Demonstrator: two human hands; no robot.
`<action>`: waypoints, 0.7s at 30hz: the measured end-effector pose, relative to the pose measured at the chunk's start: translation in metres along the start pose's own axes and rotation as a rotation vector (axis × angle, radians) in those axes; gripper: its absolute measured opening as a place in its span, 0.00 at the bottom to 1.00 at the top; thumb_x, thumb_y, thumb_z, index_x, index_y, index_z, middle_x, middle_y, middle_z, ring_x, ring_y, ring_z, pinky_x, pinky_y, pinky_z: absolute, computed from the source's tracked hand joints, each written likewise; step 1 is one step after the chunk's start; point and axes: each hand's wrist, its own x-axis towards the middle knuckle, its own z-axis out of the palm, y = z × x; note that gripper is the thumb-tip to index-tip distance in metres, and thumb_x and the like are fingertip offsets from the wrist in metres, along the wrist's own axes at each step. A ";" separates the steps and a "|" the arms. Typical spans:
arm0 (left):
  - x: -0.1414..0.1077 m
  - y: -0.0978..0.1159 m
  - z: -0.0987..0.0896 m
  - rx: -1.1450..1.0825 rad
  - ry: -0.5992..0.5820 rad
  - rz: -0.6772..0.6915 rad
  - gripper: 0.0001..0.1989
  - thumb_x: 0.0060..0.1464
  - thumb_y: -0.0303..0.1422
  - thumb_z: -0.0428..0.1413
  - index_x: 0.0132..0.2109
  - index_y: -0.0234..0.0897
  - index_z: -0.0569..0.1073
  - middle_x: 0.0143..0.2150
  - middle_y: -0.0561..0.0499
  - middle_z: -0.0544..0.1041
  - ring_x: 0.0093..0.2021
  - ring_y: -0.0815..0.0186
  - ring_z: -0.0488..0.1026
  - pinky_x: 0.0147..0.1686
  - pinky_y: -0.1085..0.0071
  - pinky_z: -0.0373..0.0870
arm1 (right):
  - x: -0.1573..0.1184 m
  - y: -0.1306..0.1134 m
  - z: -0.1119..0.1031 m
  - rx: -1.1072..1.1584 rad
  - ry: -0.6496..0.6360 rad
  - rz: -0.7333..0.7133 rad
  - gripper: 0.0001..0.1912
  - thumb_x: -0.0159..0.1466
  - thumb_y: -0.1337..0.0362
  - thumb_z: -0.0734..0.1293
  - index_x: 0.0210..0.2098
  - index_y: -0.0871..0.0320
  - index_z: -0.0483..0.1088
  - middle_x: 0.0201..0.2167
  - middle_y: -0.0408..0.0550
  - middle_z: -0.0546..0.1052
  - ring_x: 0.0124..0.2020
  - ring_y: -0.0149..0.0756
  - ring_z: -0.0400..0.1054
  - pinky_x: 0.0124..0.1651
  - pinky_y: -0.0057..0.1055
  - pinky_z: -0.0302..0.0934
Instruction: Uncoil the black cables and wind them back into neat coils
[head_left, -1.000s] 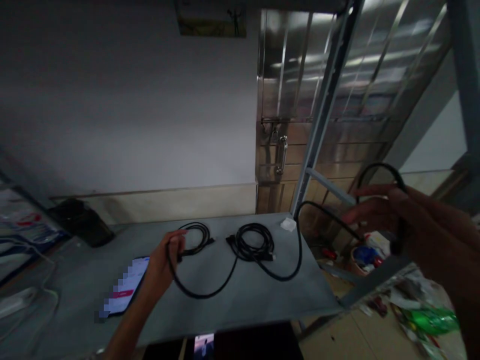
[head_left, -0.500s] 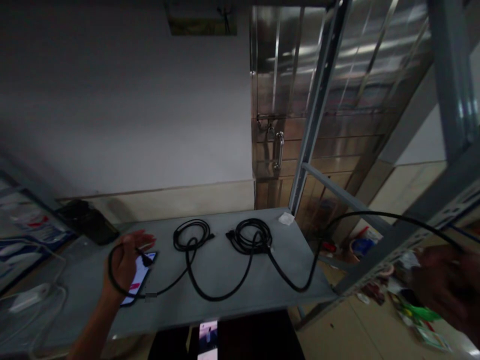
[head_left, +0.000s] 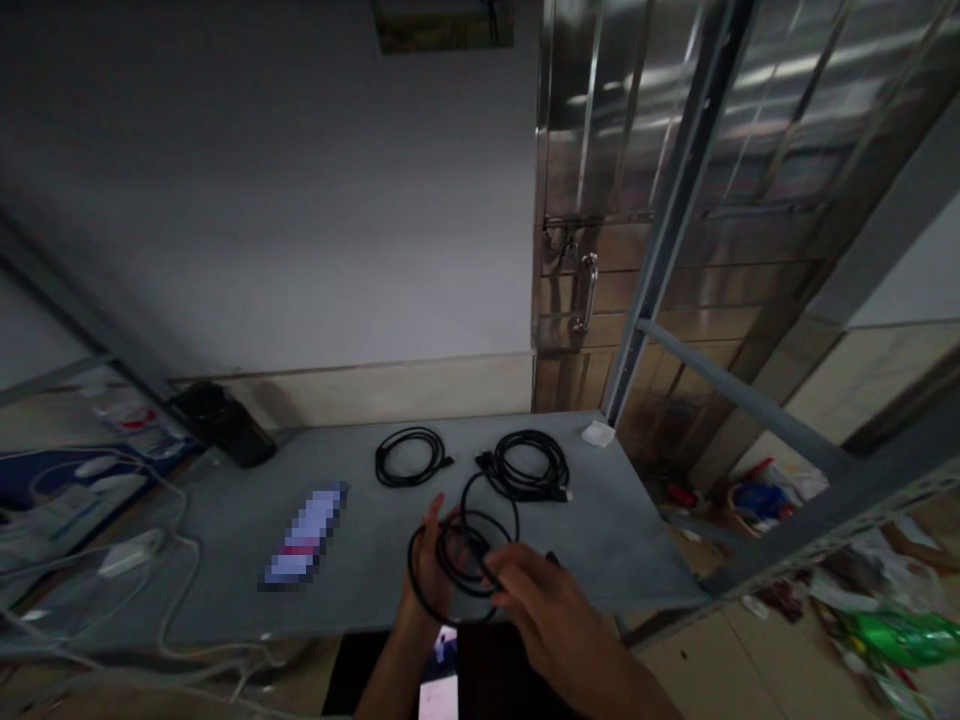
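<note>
A loosely looped black cable [head_left: 429,606] hangs between my two hands above the front edge of the grey shelf [head_left: 360,590]. My left hand [head_left: 429,565] is hooked into the loops, with the cable lying round its palm and fingers. The fingers of my right hand [head_left: 529,595] pinch the cable on the right side of the loops. A small dark cable end [head_left: 553,558] shows just beyond the right hand. Behind lie two coiled black cables, a thin left coil [head_left: 381,468] and a thicker right coil [head_left: 536,492].
A phone [head_left: 306,540] lies on the shelf's left half, and another phone [head_left: 439,698] is below, near my lap. White cords and an adapter [head_left: 129,553] lie at far left, beside a dark container [head_left: 225,425]. A crumpled tissue [head_left: 598,433] sits near the right shelf post [head_left: 651,260].
My right hand has come in from the far right, and my left hand has moved right from beside the phone. The stretched cable is now gathered in loops between them.
</note>
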 end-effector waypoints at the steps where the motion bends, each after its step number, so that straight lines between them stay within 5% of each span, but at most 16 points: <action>1: -0.001 -0.003 -0.004 -0.038 0.014 -0.018 0.39 0.67 0.48 0.65 0.79 0.46 0.64 0.59 0.41 0.86 0.50 0.54 0.88 0.44 0.64 0.84 | -0.001 0.008 0.023 -0.062 -0.063 0.017 0.17 0.77 0.69 0.61 0.60 0.49 0.74 0.60 0.48 0.82 0.61 0.42 0.80 0.65 0.39 0.77; 5: -0.006 -0.008 -0.016 -0.164 0.065 -0.047 0.34 0.71 0.45 0.61 0.79 0.45 0.66 0.56 0.41 0.87 0.50 0.54 0.89 0.50 0.60 0.85 | -0.010 0.038 0.102 -0.292 -0.169 0.048 0.08 0.74 0.54 0.69 0.52 0.39 0.75 0.54 0.38 0.85 0.55 0.49 0.84 0.59 0.45 0.82; 8: -0.010 -0.009 -0.024 -0.196 0.037 -0.112 0.32 0.74 0.45 0.58 0.78 0.44 0.66 0.59 0.38 0.86 0.50 0.54 0.89 0.50 0.59 0.86 | -0.013 0.054 0.136 -0.435 -0.149 0.018 0.10 0.71 0.46 0.70 0.50 0.38 0.76 0.54 0.39 0.85 0.54 0.52 0.85 0.54 0.46 0.84; 12: -0.017 -0.007 -0.038 -0.079 -0.045 -0.121 0.37 0.66 0.50 0.68 0.76 0.45 0.72 0.59 0.40 0.87 0.55 0.50 0.88 0.54 0.57 0.85 | -0.015 0.064 0.151 -0.482 -0.119 -0.037 0.15 0.72 0.49 0.69 0.56 0.41 0.75 0.60 0.47 0.84 0.52 0.52 0.86 0.46 0.42 0.85; 15: -0.023 0.004 -0.052 0.067 -0.146 -0.112 0.38 0.59 0.53 0.73 0.70 0.41 0.79 0.55 0.37 0.88 0.61 0.45 0.85 0.62 0.53 0.82 | -0.019 0.067 0.152 -0.439 -0.174 -0.017 0.18 0.75 0.44 0.64 0.57 0.43 0.74 0.53 0.46 0.87 0.42 0.52 0.86 0.38 0.42 0.83; 18: -0.030 0.025 -0.067 0.171 -0.202 -0.166 0.31 0.54 0.49 0.77 0.60 0.38 0.85 0.54 0.35 0.88 0.60 0.39 0.85 0.63 0.46 0.81 | -0.025 0.072 0.150 -0.398 -0.175 0.031 0.21 0.74 0.45 0.68 0.59 0.47 0.75 0.47 0.49 0.87 0.40 0.51 0.85 0.41 0.40 0.80; 21: -0.034 0.046 -0.077 0.194 -0.208 -0.209 0.27 0.51 0.46 0.79 0.53 0.35 0.88 0.53 0.32 0.89 0.56 0.35 0.87 0.57 0.45 0.85 | -0.029 0.078 0.147 -0.347 -0.170 0.010 0.38 0.70 0.39 0.75 0.70 0.53 0.71 0.51 0.55 0.87 0.45 0.54 0.84 0.48 0.41 0.79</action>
